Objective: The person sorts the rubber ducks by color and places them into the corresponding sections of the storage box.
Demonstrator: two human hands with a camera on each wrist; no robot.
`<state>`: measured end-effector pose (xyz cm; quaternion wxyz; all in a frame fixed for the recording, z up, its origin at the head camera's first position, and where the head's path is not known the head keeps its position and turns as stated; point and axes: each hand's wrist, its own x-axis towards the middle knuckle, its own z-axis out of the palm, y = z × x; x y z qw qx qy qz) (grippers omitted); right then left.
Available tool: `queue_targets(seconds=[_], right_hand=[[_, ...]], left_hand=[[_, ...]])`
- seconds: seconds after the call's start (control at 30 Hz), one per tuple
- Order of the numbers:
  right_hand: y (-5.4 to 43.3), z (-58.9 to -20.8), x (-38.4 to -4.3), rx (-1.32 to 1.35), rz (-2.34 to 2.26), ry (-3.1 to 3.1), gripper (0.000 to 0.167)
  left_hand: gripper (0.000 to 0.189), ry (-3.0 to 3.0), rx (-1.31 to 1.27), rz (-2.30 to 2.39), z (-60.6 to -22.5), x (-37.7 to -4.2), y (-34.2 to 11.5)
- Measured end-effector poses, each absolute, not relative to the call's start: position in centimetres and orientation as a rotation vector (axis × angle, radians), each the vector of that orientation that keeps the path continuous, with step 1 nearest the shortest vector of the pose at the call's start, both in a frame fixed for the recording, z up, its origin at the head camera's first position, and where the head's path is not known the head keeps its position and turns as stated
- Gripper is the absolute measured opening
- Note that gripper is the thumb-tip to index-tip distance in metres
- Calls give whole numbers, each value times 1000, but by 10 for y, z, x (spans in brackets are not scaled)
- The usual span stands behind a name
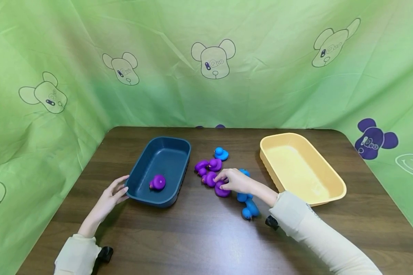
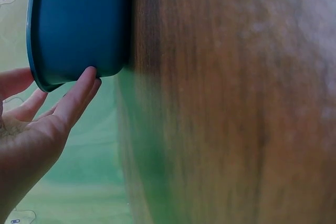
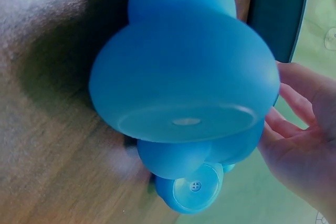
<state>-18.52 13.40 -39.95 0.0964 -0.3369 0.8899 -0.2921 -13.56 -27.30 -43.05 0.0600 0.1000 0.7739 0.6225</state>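
Fingers (image 1: pixel 218 177) of your right hand (image 1: pixel 238 181) are bent closely round the top of the nearest purple rubber duck (image 1: pixel 222 190), which sits on the desk (image 1: pixel 179 244) between two plastic trays; how firmly you grip it cannot be told, since blue ducks block the right wrist view. Your left hand (image 1: pixel 111 194) is loosely spread, its nearly straight fingers and thumb touching the near left corner of the dark blue tray (image 1: pixel 162 158), one digit at the rim and another against the outer wall.

Inside that tray, you have one more purple duck (image 1: pixel 158 182) lying on the floor of it, near your left hand. Just beside your right fingertips is another purple duck (image 1: pixel 211 179), with further purple ducks (image 1: pixel 215 164) clustered behind it. One blue duck (image 1: pixel 221 154) sits farthest from you in the group; other blue ducks (image 1: pixel 251 208) stand below and behind your right hand, partly covered by it. Off to your right is the pale yellow tray (image 1: pixel 297 172), beyond your right sleeve (image 1: pixel 292 212). Green cloth (image 1: pixel 158 109) printed with cartoon heads hangs behind the desk.
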Motion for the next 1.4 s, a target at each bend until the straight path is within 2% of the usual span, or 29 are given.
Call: queue_targets(seconds=[0.4, 1.0, 1.4], right_hand=[[133, -402, -185, -1048, -872, 2663, 19], [131, -392, -180, -968, -958, 2650, 20], [129, -385, -180, -1049, -985, 2653, 19]], left_hand=[[44, 2340, 325, 1904, -432, -137, -273], [45, 2342, 323, 1887, -433, -137, -274], [45, 2339, 311, 1887, -432, -137, -273]])
